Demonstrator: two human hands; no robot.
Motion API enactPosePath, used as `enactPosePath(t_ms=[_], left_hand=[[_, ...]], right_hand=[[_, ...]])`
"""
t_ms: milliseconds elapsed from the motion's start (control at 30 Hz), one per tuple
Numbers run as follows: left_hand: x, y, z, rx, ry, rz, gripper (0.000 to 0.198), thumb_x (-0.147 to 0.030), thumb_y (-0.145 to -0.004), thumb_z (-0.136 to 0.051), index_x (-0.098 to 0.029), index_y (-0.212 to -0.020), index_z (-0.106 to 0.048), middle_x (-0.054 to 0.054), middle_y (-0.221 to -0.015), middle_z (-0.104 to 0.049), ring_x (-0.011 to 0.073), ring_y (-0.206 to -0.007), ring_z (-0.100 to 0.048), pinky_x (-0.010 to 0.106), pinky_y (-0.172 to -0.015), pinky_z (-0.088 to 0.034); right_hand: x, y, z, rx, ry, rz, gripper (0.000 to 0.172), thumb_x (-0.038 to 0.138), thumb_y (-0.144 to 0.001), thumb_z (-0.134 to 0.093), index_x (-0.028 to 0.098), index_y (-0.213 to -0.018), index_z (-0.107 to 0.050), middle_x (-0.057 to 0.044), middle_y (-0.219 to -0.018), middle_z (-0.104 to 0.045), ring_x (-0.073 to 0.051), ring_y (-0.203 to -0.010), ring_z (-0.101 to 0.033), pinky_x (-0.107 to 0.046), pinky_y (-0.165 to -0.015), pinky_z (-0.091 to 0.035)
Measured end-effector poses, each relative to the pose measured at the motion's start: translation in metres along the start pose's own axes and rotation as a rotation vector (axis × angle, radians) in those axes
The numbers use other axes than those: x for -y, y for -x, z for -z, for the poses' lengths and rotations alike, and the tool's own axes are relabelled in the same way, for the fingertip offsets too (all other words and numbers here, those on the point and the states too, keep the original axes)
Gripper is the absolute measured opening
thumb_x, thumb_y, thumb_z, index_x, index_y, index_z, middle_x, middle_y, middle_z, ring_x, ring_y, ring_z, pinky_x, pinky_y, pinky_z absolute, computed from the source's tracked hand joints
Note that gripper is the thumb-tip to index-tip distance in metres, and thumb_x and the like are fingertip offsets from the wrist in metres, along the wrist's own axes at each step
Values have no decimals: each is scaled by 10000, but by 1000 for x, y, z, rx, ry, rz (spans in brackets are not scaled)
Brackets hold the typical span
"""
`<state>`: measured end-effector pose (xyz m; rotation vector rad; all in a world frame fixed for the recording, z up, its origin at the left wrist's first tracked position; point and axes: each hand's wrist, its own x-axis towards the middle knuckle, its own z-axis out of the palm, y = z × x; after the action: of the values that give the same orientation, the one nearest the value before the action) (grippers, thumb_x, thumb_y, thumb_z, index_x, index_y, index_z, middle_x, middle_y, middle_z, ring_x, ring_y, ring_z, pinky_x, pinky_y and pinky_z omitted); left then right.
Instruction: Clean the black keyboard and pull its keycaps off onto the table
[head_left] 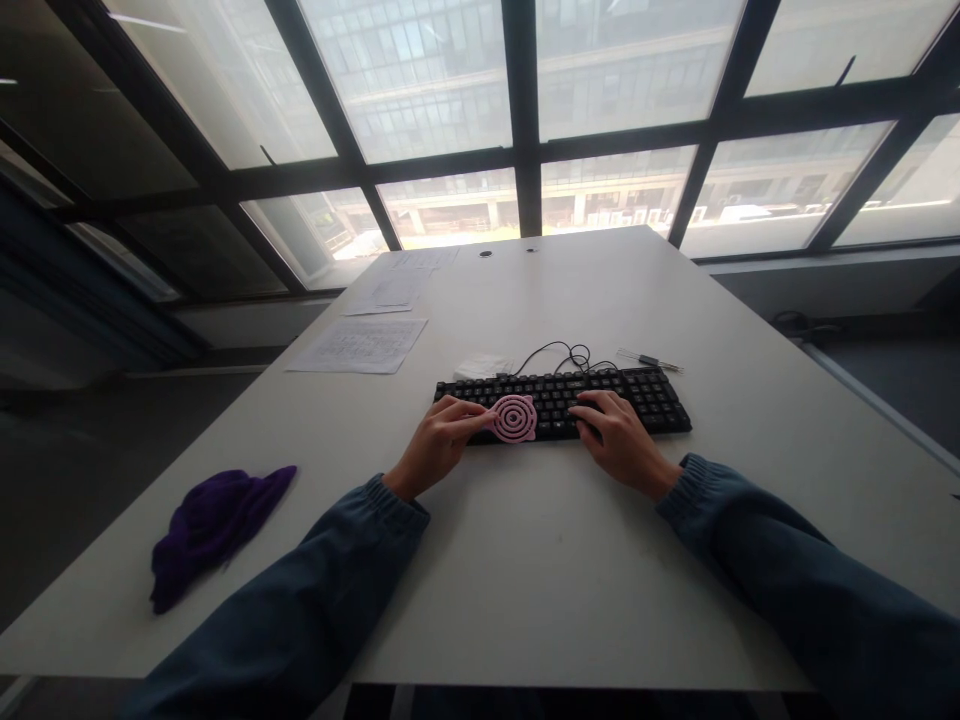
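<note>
My left hand [442, 435] is closed on the left edge of a pink fan grille [514, 418], a round piece with concentric rings and small ear-like bumps. It is held over the left half of a black computer keyboard [551, 397], hiding some of the keys. On the keyboard's right half lies my right hand [613, 432], palm down, its bent fingers over the keys and its thumb apart from them. I see nothing held in it. The keyboard's black cable [577, 355] is looped behind it.
A thin metal tool with a dark middle [649, 360] lies behind the keyboard, near crumpled white tissue [484, 367]. Purple cloth [217, 525] rests at the left. Printed sheets [360, 345] lie along the left edge of the white table [540, 580]. Windows stand beyond.
</note>
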<state>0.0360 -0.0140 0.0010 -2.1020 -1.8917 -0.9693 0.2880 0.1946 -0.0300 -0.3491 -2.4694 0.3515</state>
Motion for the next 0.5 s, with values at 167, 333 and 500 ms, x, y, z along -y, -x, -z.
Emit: enactPosePath(t_ms=[167,333,500], left_hand=[[4,1,9,17,-15,11,330,-206,-1008,-516,-290,-1274,-692,74,-1082,-727,182,-933,-594,343,-826,-537],[13,3,23,45,-5,15,333,-200,-1006,-515,-291,-1272,-693,67,-1070,-734,182,-930,-602,334,-811,-539],[17,3,31,72,15,5,304,-231,-1003,-526,-282,-1234,-717,72,-1056,-743,186,-914,-613,329,-785,-547]], right_hand=[[-1,0,-1,-14,-1,3,266,201,-945,-532,208,-1138,-715,-134,-1260,-628,-301,-1185,-563,-504,-1002,-476],[0,0,1,-7,6,2,265,199,-943,-532,197,-1132,-718,-142,-1260,-627,-307,-1191,-564,-508,-1004,-479],[1,-1,2,-9,0,-4,277,201,-946,-524,209,-1145,-717,-139,-1260,-632,-311,-1189,-565,-522,-1000,-479]])
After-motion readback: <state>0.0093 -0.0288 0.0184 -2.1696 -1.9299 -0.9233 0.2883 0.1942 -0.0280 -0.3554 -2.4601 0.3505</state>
